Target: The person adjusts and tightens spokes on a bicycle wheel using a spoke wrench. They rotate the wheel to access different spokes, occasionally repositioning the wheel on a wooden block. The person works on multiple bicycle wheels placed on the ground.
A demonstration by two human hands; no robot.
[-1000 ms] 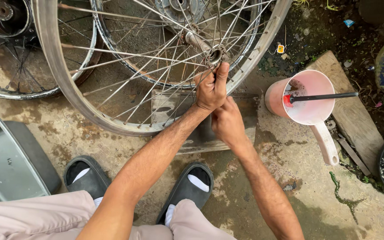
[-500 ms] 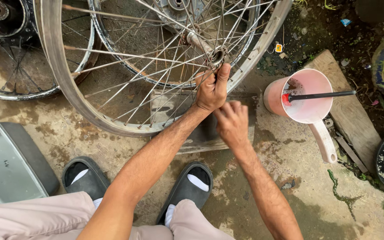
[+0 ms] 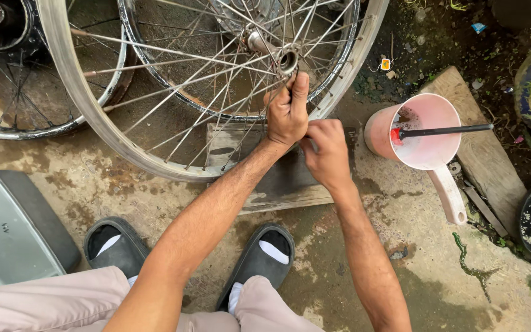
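- Head view: you are looking straight down at a spoked wheel point(image 3: 155, 123) standing on its rim on wet concrete, leaning over a wooden board point(image 3: 278, 184).
- Your left hand point(image 3: 287, 114) is closing in a fist around spokes just below the hub point(image 3: 287, 60), with the thumb lying up along them toward the hub.
- Your right hand point(image 3: 326, 150) is sitting just beside and below the left, touching it, with its fingers curling inward and pressing together; you cannot tell from here what, if anything, they are pinching.
- The hub is sitting right above your left thumb, near the top middle of the view, with the spokes fanning out from it to the rim.
- A second wheel point(image 3: 26, 92) is lying behind at the upper left, partly cut off by the frame.
- A pink jug point(image 3: 425, 132) is standing on a plank point(image 3: 487, 154) to your right, well apart from your hands, with a dark-handled brush point(image 3: 444, 130) resting across its mouth.
- A grey tub point(image 3: 7, 233) is showing at the lower left edge.
- Your two feet in dark sandals point(image 3: 259, 258) and white socks are standing just below the board, with your pale trouser legs at the bottom edge.
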